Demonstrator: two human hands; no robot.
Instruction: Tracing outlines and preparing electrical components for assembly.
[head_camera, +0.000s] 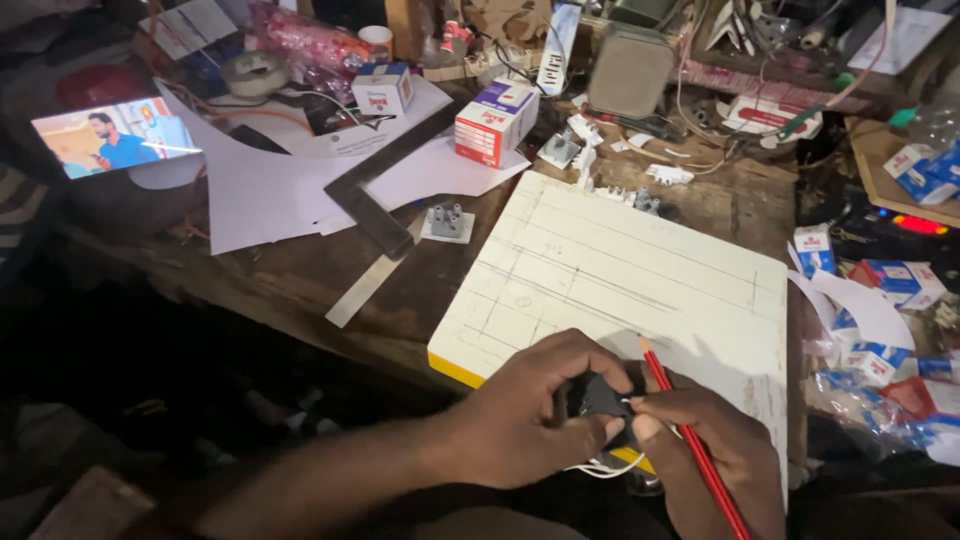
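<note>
My left hand (525, 415): fingers curled shut around a small black block-shaped part (598, 397), at the near edge of the bench; I cannot make out what the part is, since my fingers cover most of it.
My right hand (705, 440): thumb and forefinger pinched together on the right side of the same black part, while a red wooden pencil (690, 440) lies clamped along the hand, its tip pointing away from me.
White wires (610, 468): thin strands looping out below the black part; their ends are hidden under my hands.
White rectangular board with a yellow edge (620, 270): lies flat under my hands, ruled with faint pencil lines; its near edge is covered by my wrists.
Dark metal try square (385, 190): rests on loose white paper sheets (270, 190) towards the far left of the bench.
Red-and-white cardboard box (493, 122): stands upright just beyond the board's far left corner.
Small grey switch module (447, 221): sits on a white card between the square and the board.
Right edge of the bench: a heap of blue-and-white packets (880, 330), partly cut off by the frame.
Far left: a lit phone screen (115, 135), tilted, its surroundings too dark to read.
</note>
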